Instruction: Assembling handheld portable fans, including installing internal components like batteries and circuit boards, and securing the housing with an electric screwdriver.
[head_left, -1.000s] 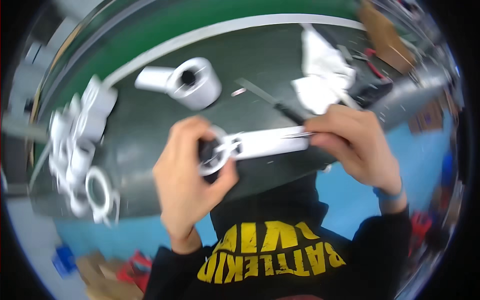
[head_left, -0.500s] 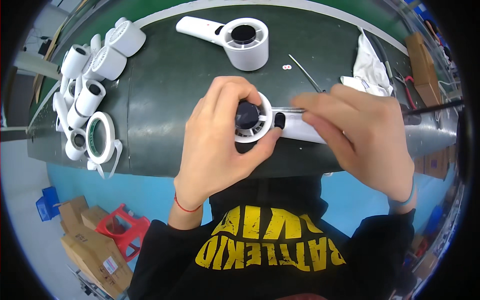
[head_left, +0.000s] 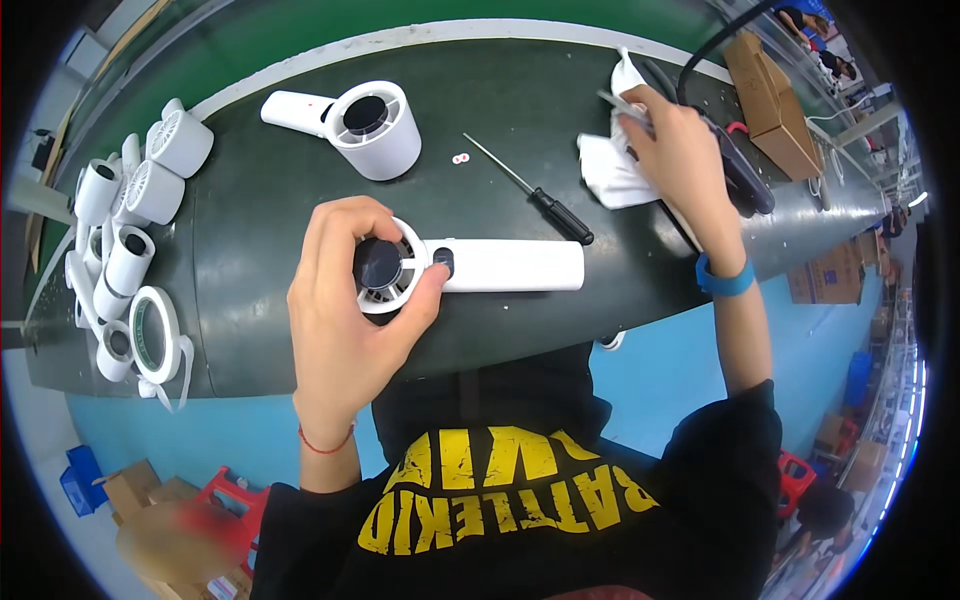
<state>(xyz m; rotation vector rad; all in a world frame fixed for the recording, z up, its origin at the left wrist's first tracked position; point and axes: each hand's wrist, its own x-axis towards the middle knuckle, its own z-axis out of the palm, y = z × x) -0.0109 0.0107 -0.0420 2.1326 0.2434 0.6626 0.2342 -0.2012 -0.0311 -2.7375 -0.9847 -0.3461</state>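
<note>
My left hand (head_left: 350, 290) grips the round head of a white handheld fan (head_left: 515, 265), which lies on the dark green bench with its handle pointing right. The thumb rests by the dark oval button at the neck, and the fingers curve over the black centre. At the upper right, my right hand (head_left: 675, 145) is closed around a slim grey metal tool (head_left: 612, 100) whose exact kind is hard to make out. That hand is over a crumpled white cloth (head_left: 615, 170). Between the hands lies a black-handled screwdriver (head_left: 545, 200), pointing up and left.
Another white fan (head_left: 375, 140) stands behind my left hand, near two small red-and-white pieces (head_left: 460, 158). Several white fans (head_left: 130, 250) are heaped at the left beside a tape roll (head_left: 155, 335). A cardboard box (head_left: 770, 110) and a black cable (head_left: 720, 40) are at the far right.
My right hand has left the fan's handle and moved up and right to the white cloth, carrying the slim tool. The left hand keeps its hold on the fan. The view has shifted.
</note>
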